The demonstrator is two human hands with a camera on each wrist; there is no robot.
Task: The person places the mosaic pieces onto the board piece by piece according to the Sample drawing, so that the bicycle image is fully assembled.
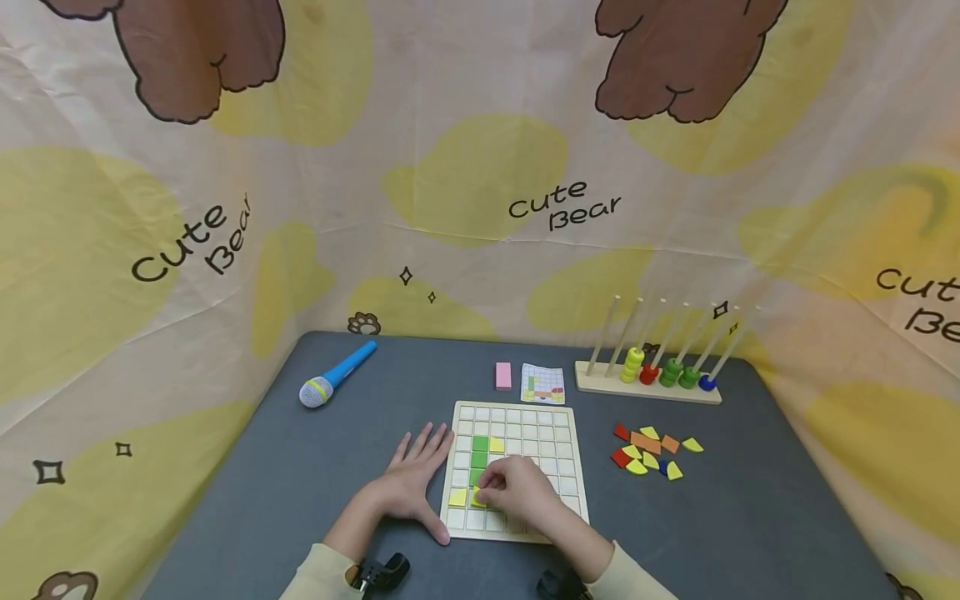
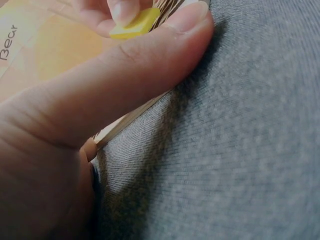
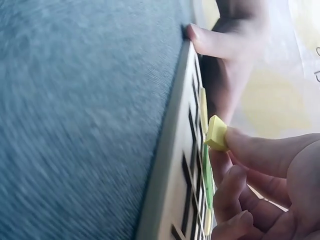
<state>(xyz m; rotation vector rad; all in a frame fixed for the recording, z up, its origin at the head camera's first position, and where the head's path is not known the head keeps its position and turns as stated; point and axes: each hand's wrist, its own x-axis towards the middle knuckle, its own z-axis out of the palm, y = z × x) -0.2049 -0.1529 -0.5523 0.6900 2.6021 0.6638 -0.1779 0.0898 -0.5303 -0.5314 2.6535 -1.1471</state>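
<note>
A wooden grid board (image 1: 543,433) lies in the middle of the table. My right hand (image 1: 521,493) is over its lower left part and pinches a yellow square tile (image 3: 216,133) between thumb and fingers; in the right wrist view the tile is tilted close to the grid. Several green tiles (image 1: 479,459) form a column, with one yellow tile (image 1: 497,445) beside the top one. Another yellow tile (image 1: 457,497) occupies a cell at the lower left. My left hand (image 1: 411,479) is spread along the board's left edge, its thumb (image 2: 165,55) at the near left corner.
Right of the board lie loose red, orange, yellow and blue pieces (image 1: 645,442). Behind it are a pink block (image 1: 503,376), a printed grid card (image 1: 542,384) and a peg rack with coloured beads (image 1: 648,387). A blue toy microphone (image 1: 337,375) lies at the back left.
</note>
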